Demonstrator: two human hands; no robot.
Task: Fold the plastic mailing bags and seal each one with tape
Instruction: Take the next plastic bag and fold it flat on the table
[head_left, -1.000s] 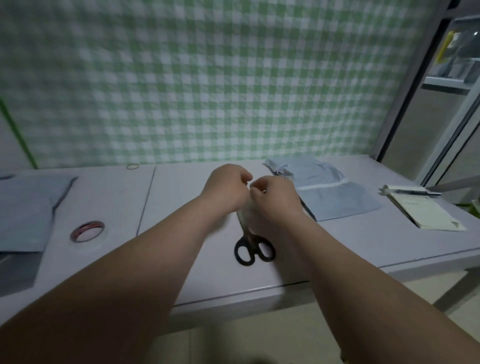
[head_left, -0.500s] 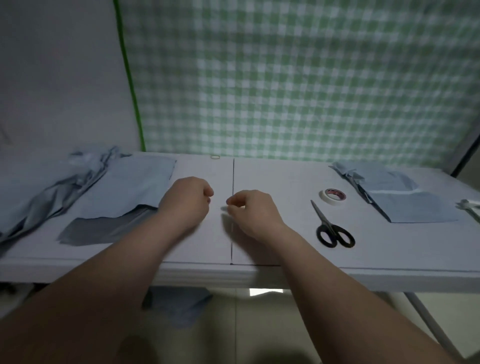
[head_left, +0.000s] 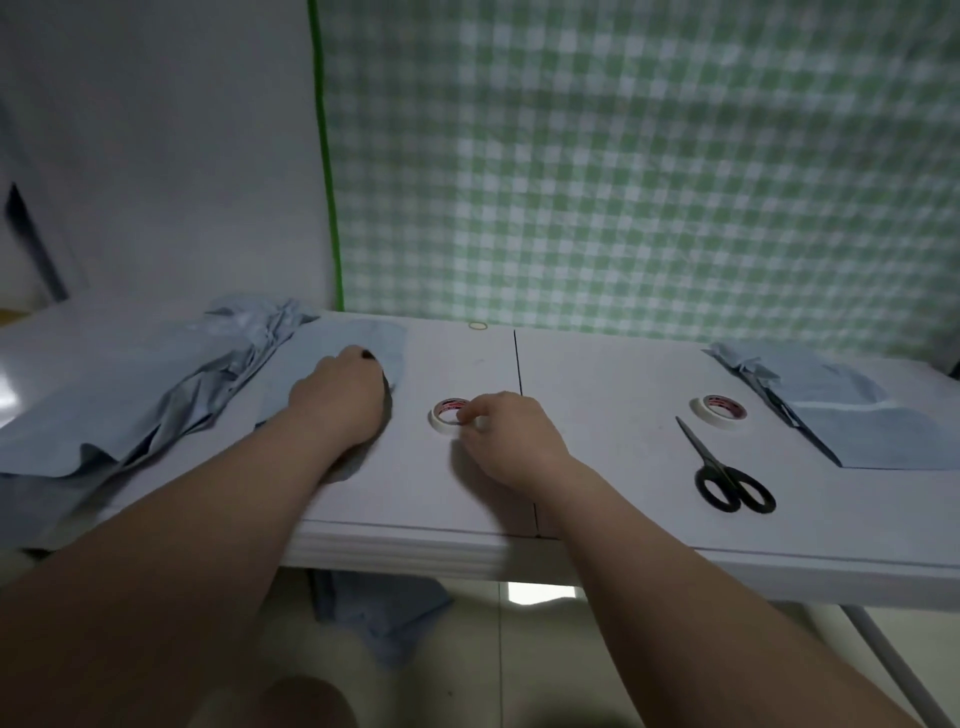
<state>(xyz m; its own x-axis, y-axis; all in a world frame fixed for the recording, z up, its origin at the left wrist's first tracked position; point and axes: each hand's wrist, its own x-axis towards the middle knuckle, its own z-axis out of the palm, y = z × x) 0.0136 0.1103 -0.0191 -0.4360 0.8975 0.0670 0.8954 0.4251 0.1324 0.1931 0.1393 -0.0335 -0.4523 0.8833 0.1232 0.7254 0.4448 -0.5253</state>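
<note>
A flat blue-grey mailing bag (head_left: 332, 340) lies on the left part of the white table (head_left: 602, 467). My left hand (head_left: 337, 397) rests on it with its fingers curled over the bag's right edge. My right hand (head_left: 506, 439) pinches the rim of a white tape roll (head_left: 444, 415) that lies flat near the table's middle seam. A second tape roll (head_left: 719, 412) lies further right.
Black scissors (head_left: 727, 480) lie right of my right hand, below the second roll. Folded bags (head_left: 857, 421) sit at the far right, and a crumpled heap of bags (head_left: 156, 384) at the far left. A rubber band (head_left: 478, 326) lies by the checked backdrop. Another bag (head_left: 379, 613) lies on the floor.
My left hand has moved left onto the flat bag. A tape roll now lies by my right hand's fingers near the seam. The view has swung left since the first frame.
</note>
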